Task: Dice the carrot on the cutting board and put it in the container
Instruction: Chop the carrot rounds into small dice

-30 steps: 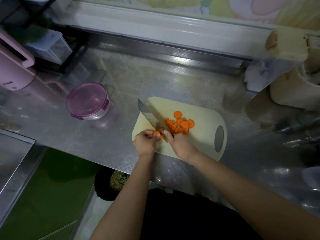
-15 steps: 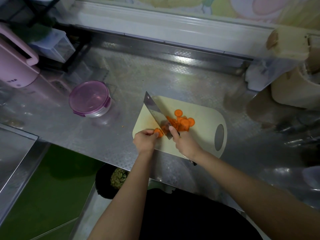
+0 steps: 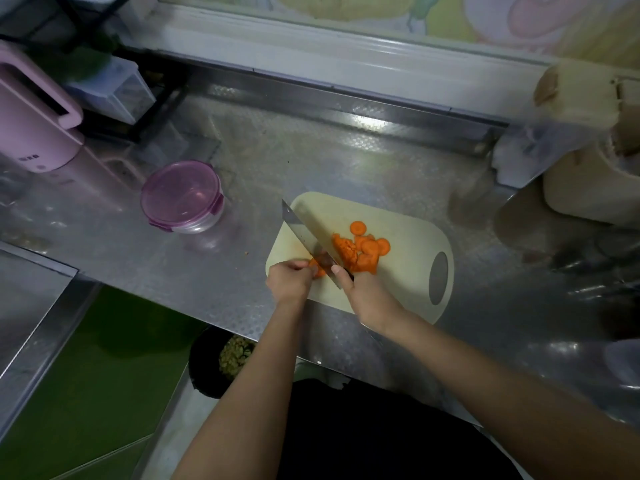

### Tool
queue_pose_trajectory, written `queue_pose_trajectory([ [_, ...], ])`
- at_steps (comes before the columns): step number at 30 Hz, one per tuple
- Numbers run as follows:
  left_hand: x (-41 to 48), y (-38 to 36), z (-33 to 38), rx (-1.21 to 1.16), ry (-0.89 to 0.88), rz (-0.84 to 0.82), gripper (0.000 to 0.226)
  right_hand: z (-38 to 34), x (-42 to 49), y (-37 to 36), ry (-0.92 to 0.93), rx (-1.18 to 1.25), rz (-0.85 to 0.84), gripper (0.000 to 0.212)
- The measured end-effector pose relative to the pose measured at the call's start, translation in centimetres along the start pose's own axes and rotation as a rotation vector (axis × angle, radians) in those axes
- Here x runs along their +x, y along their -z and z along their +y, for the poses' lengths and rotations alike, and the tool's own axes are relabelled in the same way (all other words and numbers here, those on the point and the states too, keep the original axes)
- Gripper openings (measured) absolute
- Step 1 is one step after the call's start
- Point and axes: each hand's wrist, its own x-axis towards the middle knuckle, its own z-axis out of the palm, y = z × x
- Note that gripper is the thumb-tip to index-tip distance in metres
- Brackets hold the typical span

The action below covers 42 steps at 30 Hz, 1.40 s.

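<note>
**Carrot under the cleaver on the cutting board, centre of the frame.**

The uncut carrot stub point(image 3: 317, 267) lies near the lower left corner of the cream cutting board point(image 3: 405, 216), pinched by the curled fingers of the left hand point(image 3: 289, 280). The right hand point(image 3: 367, 296) is wrapped round the handle of a cleaver point(image 3: 304, 230). Its broad blade slants toward the upper left and stands over the stub, just beside the left fingertips. A heap of round carrot slices point(image 3: 367, 249) lies on the board against the blade's right side. The container point(image 3: 180, 197), round with its purple lid on, stands on the steel counter point(image 3: 311, 157), well to the left of the board. A pink appliance point(image 3: 31, 126) stands at the upper left of the frame.
</note>
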Motion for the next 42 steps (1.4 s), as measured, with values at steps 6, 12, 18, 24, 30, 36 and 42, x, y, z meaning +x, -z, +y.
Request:
queue_pose_trajectory([
  [6,0.1,0.1,0.3,-0.009,0.028,-0.002,0.008,-1.2,0.6,-0.5,-0.064,-0.153,-0.053,0.051],
  [12,0.2,0.0,0.2,-0.01,0.025,0.003,0.007,-1.2,0.7,-1.3,-0.092,-0.115,-0.024,0.048],
  [18,0.0,0.1,0.4,-0.005,0.033,0.022,0.003,-1.3,0.5,-1.6,-0.119,-0.054,0.024,0.05],
  [24,-0.1,0.2,0.2,-0.027,0.018,-0.009,0.01,-1.3,1.6,0.4,-0.126,0.012,-0.042,0.055],
  [30,-0.1,0.2,0.1,-0.034,-0.01,-0.007,0.017,-0.3,1.2,0.2,-0.04,0.056,0.013,0.051],
  [36,0.0,0.3,-0.3,-0.066,-0.022,-0.023,0.017,0.2,0.3,0.3,0.019,0.074,0.011,0.056],
  [42,-0.1,0.4,-0.3,-0.112,-0.029,-0.032,0.017,0.0,0.0,0.4,0.022,0.009,0.0,0.05],
])
